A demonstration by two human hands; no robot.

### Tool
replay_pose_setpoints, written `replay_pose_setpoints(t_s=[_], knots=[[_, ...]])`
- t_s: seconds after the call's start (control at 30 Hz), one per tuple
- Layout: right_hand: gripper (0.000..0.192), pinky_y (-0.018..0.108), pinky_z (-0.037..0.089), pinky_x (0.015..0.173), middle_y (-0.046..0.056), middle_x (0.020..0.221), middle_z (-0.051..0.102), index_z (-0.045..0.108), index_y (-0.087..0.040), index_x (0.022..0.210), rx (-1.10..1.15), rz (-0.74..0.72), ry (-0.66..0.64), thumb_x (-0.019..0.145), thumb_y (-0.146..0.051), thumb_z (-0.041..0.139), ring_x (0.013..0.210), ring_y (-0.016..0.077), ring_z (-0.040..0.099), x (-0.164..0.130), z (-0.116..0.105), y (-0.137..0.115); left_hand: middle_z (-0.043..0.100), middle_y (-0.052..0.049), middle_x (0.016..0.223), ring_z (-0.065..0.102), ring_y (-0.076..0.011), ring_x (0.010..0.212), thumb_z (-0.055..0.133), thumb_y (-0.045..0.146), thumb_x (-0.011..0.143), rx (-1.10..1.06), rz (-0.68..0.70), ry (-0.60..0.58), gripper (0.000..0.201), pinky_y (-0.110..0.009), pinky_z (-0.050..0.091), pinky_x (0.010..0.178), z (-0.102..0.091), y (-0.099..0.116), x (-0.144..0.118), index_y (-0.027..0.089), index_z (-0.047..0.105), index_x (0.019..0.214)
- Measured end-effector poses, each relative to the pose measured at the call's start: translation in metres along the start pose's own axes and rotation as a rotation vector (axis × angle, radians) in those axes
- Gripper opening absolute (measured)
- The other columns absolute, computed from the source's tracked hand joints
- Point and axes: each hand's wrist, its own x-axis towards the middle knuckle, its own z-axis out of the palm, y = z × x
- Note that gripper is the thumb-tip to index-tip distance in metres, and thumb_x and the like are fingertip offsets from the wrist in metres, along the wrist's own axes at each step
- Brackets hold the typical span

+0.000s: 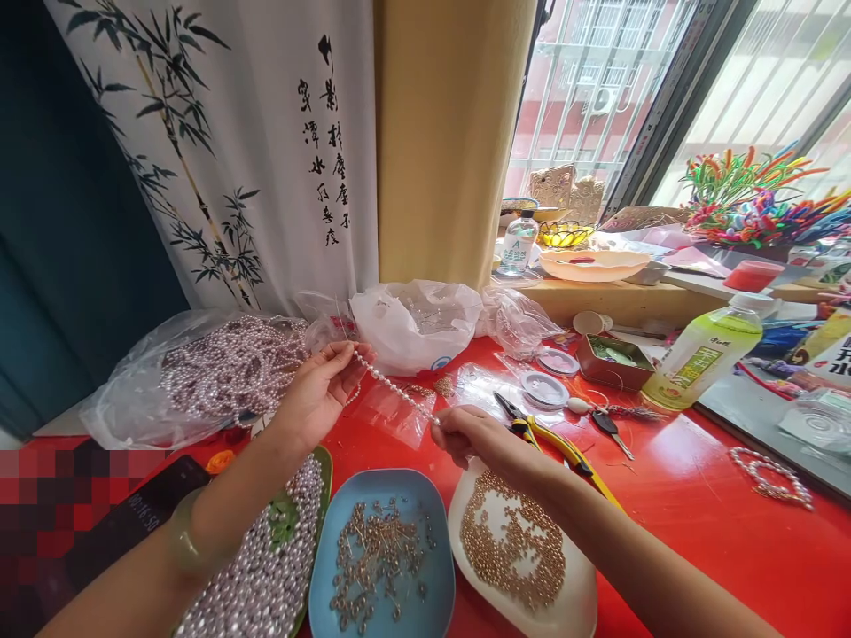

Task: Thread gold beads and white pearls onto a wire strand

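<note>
A strand of small pale beads (392, 386) is stretched between my two hands above the red table. My left hand (325, 381) pinches its upper left end, where a thin thread or wire sticks up. The fingers of my right hand (469, 432) are closed on the lower right end. Below my hands stand a green tray of lilac pearl beads (279, 567), a blue tray (319, 567) of metal pins with small round ends, and a white tray (585, 594) of gold beads (509, 540). My left forearm hides part of the green tray.
Yellow-handled pliers (551, 434) lie right of my right hand, near a key (608, 427). A bag of strung beads (232, 368) and a white plastic bag (418, 323) stand behind. Farther right are a drink bottle (705, 350), a tin (615, 359) and a pearl bracelet (771, 474).
</note>
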Motion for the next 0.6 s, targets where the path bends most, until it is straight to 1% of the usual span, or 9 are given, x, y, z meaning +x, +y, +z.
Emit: replay_pose_setpoints(t_s=[0.1,0.13,0.17,0.23,0.27,0.33,0.4,0.47,0.6], knots=[[0.028,0.025,0.036,0.061,0.002,0.062,0.051,0.054,-0.015,0.066,-0.270,-0.074,0.078,0.079,-0.028,0.032,0.060,0.0119,0.047,0.008,-0.018,0.006,0.064,-0.005,0.074,0.063,-0.0115,0.070,0.045,0.002,0.075,0.000,-0.004,-0.006,0.017,-0.015,0.052,0.061,-0.001,-0.002,0.000,0.010,0.059,0.070],[0.028,0.027,0.037,0.067,0.004,0.072,0.055,0.056,-0.016,0.074,-0.396,-0.088,0.173,0.079,-0.033,0.035,0.069,0.0143,0.050,0.012,-0.031,0.008,0.064,-0.005,0.074,0.063,-0.0114,0.070,0.045,0.002,0.075,0.001,-0.008,-0.008,0.017,-0.015,0.052,0.062,-0.001,-0.003,0.001,0.010,0.059,0.070],[0.027,0.028,0.037,0.072,0.005,0.081,0.057,0.057,-0.018,0.082,-0.553,-0.090,0.350,0.078,-0.038,0.040,0.076,0.0165,0.051,0.017,-0.048,0.009,0.064,-0.005,0.075,0.063,-0.0112,0.070,0.045,0.002,0.075,0.005,-0.013,-0.010,0.016,-0.016,0.052,0.062,-0.002,-0.003,0.001,0.010,0.058,0.070],[0.036,0.030,0.035,0.081,0.007,0.101,0.054,0.053,-0.020,0.099,-0.798,0.002,0.790,0.074,-0.045,0.045,0.093,0.0200,0.049,0.028,-0.090,0.011,0.064,-0.005,0.077,0.063,-0.0108,0.071,0.046,0.003,0.075,0.014,-0.028,-0.009,0.015,-0.016,0.052,0.063,-0.002,-0.004,0.001,0.010,0.058,0.071],[0.048,0.034,0.031,0.086,0.012,0.114,0.046,0.043,-0.016,0.112,-0.824,0.061,0.927,0.074,-0.046,0.045,0.105,0.0241,0.042,0.034,-0.112,0.011,0.064,-0.006,0.078,0.062,-0.0107,0.071,0.046,0.003,0.075,0.017,-0.037,-0.004,0.014,-0.016,0.052,0.062,-0.002,-0.004,0.001,0.010,0.058,0.071],[0.080,0.043,0.020,0.092,0.025,0.129,0.023,0.021,-0.005,0.126,-0.844,0.158,1.063,0.068,-0.050,0.051,0.120,0.0340,0.020,0.045,-0.154,0.012,0.064,-0.006,0.078,0.062,-0.0104,0.070,0.046,0.003,0.075,0.021,-0.052,0.008,0.014,-0.015,0.052,0.060,-0.002,-0.005,0.001,0.010,0.058,0.071],[0.096,0.047,0.019,0.092,0.029,0.132,0.012,0.011,-0.001,0.129,-0.846,0.249,1.101,0.062,-0.056,0.054,0.121,0.0385,0.013,0.058,-0.185,0.014,0.064,-0.007,0.078,0.063,-0.0105,0.069,0.047,0.003,0.074,0.023,-0.065,0.020,0.014,-0.015,0.052,0.059,-0.003,-0.005,0.003,0.010,0.058,0.071],[0.103,0.048,0.023,0.090,0.029,0.133,0.010,0.009,-0.004,0.130,-0.845,0.322,1.088,0.057,-0.059,0.056,0.119,0.0398,0.019,0.070,-0.204,0.018,0.065,-0.007,0.079,0.063,-0.0109,0.068,0.047,0.003,0.074,0.029,-0.073,0.030,0.014,-0.015,0.052,0.058,-0.005,-0.005,0.005,0.010,0.059,0.072],[0.092,0.046,0.033,0.081,0.024,0.120,0.040,0.023,-0.009,0.128,-0.867,0.387,1.025,0.057,-0.053,0.061,0.104,0.0356,0.043,0.084,-0.219,0.027,0.065,-0.007,0.077,0.062,-0.0104,0.067,0.047,0.002,0.074,0.024,-0.067,0.052,0.015,-0.016,0.052,0.059,-0.006,-0.004,0.007,0.010,0.059,0.072]])
